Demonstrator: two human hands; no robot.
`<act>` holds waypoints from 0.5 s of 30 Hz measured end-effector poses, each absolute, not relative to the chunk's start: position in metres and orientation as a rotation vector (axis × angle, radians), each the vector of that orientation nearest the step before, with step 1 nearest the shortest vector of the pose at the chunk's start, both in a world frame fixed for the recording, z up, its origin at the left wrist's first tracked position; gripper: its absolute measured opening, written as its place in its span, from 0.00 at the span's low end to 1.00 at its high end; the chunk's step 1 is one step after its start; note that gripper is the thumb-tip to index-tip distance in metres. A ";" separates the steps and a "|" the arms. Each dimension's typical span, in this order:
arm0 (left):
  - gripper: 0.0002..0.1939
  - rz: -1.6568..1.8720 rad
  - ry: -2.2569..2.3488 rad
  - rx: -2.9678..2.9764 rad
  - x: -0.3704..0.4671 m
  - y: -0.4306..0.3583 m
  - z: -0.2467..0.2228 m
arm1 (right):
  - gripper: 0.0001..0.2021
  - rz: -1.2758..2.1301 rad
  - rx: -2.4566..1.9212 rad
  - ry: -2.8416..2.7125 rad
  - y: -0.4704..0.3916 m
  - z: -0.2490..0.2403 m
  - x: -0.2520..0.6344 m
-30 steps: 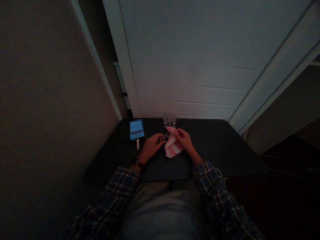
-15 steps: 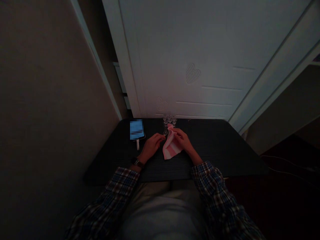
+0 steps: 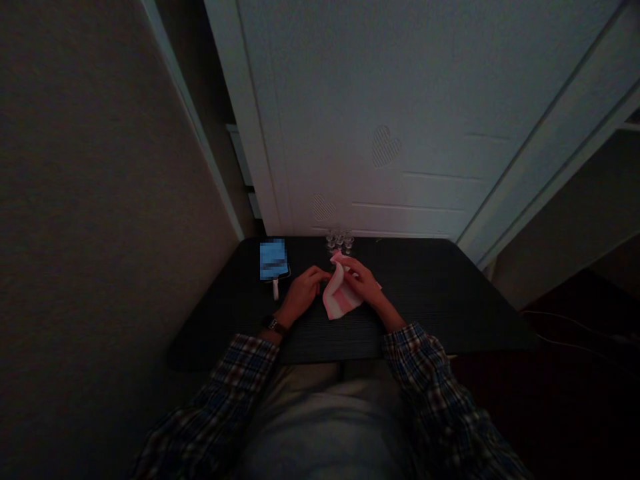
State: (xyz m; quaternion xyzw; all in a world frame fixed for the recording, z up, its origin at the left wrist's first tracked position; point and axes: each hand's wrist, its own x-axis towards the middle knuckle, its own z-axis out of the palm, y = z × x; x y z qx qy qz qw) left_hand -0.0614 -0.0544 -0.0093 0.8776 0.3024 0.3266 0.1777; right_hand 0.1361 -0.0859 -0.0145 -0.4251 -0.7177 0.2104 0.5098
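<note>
A pink and white striped cloth (image 3: 343, 300) hangs from my right hand (image 3: 364, 280), whose fingers are closed on its upper part. Its lower edge spreads over the dark table. My left hand (image 3: 301, 290) is just left of the cloth, with fingers pinched together and fingertips close to its edge. Whatever those fingertips hold is too dark and small to make out. Behind the cloth stand several small clear glass pieces (image 3: 345, 239), in a group near the table's back edge. The cloth and my right hand partly hide the nearest ones.
The black table (image 3: 440, 300) backs onto a white panel door (image 3: 310, 133) with heart reliefs. On its left lies a device with a blurred blue screen (image 3: 273, 259), a white stick-like piece (image 3: 275, 289) at its near edge. A wall (image 3: 100, 200) rises at left.
The cloth has shifted slightly and its fold has opened toward the left. My right fingers have moved a little to the left and down. The left fingertips have curled in closer to the cloth.
</note>
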 end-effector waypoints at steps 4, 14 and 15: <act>0.19 0.923 0.817 2.470 -0.061 -0.056 -0.008 | 0.18 0.420 -1.027 -1.794 -0.084 -0.018 0.136; 0.16 0.941 0.719 2.407 -0.061 -0.057 -0.006 | 0.22 0.378 -0.973 -1.840 -0.084 -0.018 0.134; 0.16 0.945 0.713 2.388 -0.060 -0.058 -0.006 | 0.22 0.382 -0.981 -1.833 -0.084 -0.019 0.134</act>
